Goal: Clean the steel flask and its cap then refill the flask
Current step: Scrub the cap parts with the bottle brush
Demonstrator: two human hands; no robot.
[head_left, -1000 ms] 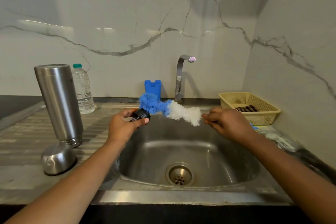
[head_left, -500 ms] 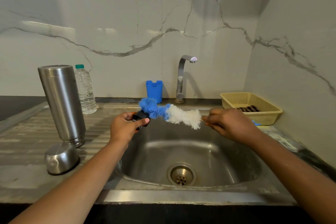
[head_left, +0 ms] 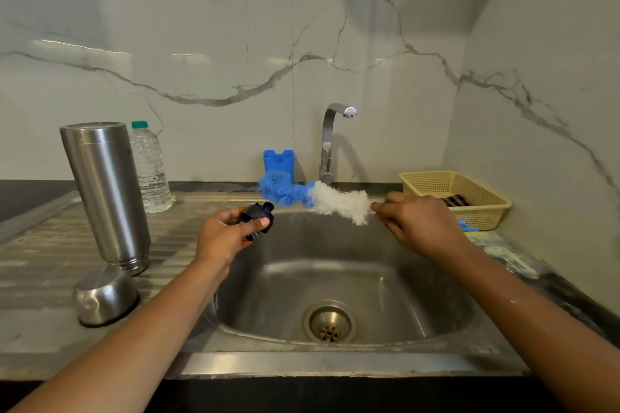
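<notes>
Left hand (head_left: 224, 238) has a tight grip: its fingers and thumb curl round the little black stopper (head_left: 258, 218), near the middle of the frame. Right hand (head_left: 416, 221) has a pinching grip on the handle end of the bottle brush (head_left: 315, 198), just right of the middle.

Now from big to small. The steel table (head_left: 43, 245) runs off to the left. The sink (head_left: 385, 261) fills the lower middle, and both hands are over it. At the left of the frame, the steel flask (head_left: 105, 191) stands on the table with its mouth down. The water bottle (head_left: 151, 171) is just behind it. The yellow basket (head_left: 432, 175) sits at the right. The tap (head_left: 330, 141) at the back shows no water. The steel cup cap (head_left: 105, 295) lies upside down just in front of the flask.

A second ago the blue end of the brush was right on the stopper. Now it is lifted up and away, and they do not touch. I think the scrubbing of the stopper is done or paused, and a rinse comes next. The flask is not filled yet.
</notes>
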